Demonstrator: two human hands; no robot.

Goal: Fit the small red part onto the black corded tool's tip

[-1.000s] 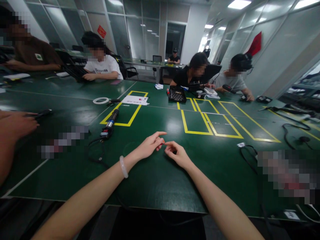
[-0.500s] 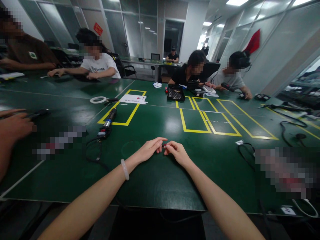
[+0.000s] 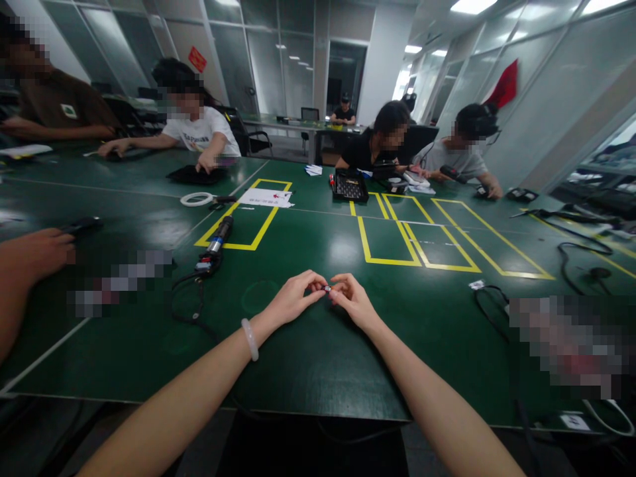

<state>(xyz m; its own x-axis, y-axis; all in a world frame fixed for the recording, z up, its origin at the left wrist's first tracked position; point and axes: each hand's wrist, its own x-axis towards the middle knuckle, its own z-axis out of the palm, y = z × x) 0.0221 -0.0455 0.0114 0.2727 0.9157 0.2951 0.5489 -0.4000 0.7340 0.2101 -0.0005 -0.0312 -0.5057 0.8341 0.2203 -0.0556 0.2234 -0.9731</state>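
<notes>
Over the green table point(image 3: 322, 371), my left hand point(image 3: 298, 297) and my right hand point(image 3: 352, 301) meet fingertip to fingertip. Between them is a small red and silver piece point(image 3: 326, 289), too tiny to name. Left thumb and fingers pinch its left side. On its other side, the right thumb and forefinger close on it. A pale bangle point(image 3: 250, 339) circles my left wrist.
Left of my hands lies a black and silver cylindrical tool point(image 3: 216, 242) with a cable. A white sheet point(image 3: 265, 197), a white cable coil point(image 3: 196, 199) and a black tray point(image 3: 350, 185) lie farther back. Yellow tape rectangles point(image 3: 392, 261) mark the table. Several people sit around.
My left fingers have curled from stretched out into a pinch on the small piece, which shows more now. Across the table, a person's hand has lifted slightly over a dark flat object.
</notes>
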